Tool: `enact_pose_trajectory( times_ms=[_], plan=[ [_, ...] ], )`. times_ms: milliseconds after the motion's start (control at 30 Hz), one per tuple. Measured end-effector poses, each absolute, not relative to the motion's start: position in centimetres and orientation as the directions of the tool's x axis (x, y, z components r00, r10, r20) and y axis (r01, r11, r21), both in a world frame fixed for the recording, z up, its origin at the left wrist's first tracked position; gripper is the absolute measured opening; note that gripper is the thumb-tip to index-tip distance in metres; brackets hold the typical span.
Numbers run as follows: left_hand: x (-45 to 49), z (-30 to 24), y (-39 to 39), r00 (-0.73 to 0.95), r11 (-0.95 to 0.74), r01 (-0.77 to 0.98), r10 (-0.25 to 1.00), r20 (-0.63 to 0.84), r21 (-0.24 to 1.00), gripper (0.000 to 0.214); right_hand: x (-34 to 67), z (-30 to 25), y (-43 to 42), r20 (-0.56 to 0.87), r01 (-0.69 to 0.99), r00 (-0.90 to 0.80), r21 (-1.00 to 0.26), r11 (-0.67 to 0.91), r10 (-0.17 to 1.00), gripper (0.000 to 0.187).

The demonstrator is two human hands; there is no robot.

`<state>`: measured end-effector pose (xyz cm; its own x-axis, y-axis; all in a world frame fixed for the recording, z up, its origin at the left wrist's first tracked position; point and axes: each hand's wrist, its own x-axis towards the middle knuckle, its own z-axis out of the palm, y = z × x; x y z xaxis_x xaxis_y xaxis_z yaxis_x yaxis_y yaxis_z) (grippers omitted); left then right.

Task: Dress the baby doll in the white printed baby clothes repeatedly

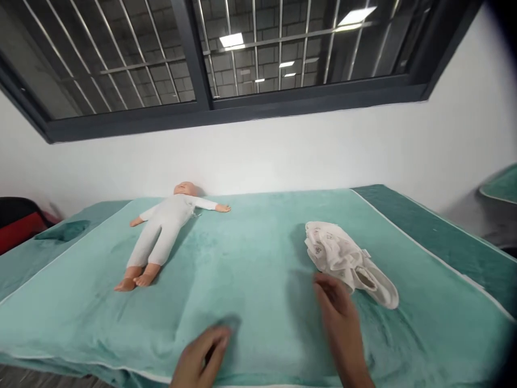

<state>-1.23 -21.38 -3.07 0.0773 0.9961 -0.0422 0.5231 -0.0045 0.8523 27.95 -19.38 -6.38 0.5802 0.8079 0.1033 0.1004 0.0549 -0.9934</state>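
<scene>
A white baby doll's garment (335,248), folded and crumpled, lies on the right part of the green cloth. My right hand (341,318) hovers at its near left edge, fingers loosely curled; nothing shows in its grasp, and whether it touches the fabric I cannot tell. Low in the middle, my left hand (202,355) is held above the cloth, its fingers loosely bent and nothing visible in them. On the left a baby doll (165,226) in a white suit is stretched out on its back, arms spread, head by the wall and bare feet towards me.
Green plush cloth (250,253) with white piping covers the table. Behind it rises a white wall (283,156) under a dark-framed, barred window (258,105). At the far left stands a black and red object (18,226). Another green surface (503,184) shows at the right edge.
</scene>
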Motion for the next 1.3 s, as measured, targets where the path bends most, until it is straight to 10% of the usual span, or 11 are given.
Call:
enact_pose_trajectory(
  times_ms=[333, 533, 767, 1000, 1167, 1300],
  plan=[
    [16.0, -3.8, -4.2, 0.367, -0.289, 0.266, 0.913, 0.181, 0.92, 0.028, 37.7, -6.0, -16.3, 0.433, 0.652, 0.578, -0.755, -0.073, 0.692, 0.047],
    [18.1, -3.9, -0.8, 0.436, -0.283, 0.221, 0.885, 0.165, 0.933, 0.026, 39.6, -4.8, -14.0, 0.411, 0.782, 0.466, -0.605, -0.149, 0.783, 0.026],
    [17.1, -3.2, -1.0, 0.598, -0.055, -0.153, 0.79, 0.137, 0.987, 0.075, 37.1, 3.0, -10.5, 0.246, 0.219, 0.467, -0.963, 0.158, 0.849, 0.032],
    [16.7, -3.4, -0.7, 0.402, 0.039, -0.43, 0.903, 0.153, 0.902, 0.069, 32.2, 2.0, -3.0, 0.196, -0.246, 0.299, -0.93, 0.273, 0.934, 0.045],
    [16.9, -4.0, 0.4, 0.219, 0.04, -0.508, 0.972, 0.084, 0.86, 0.058, 29.7, -2.9, -1.5, 0.262, 0.155, 0.19, -0.96, 0.234, 0.946, 0.037],
    [16.6, -3.7, 1.2, 0.075, -0.112, -0.555, 0.98, 0.184, 0.824, 0.047, 30.3, -4.1, -2.0, 0.501, 0.653, 0.198, -0.708, 0.267, 0.843, 0.031]
  ],
)
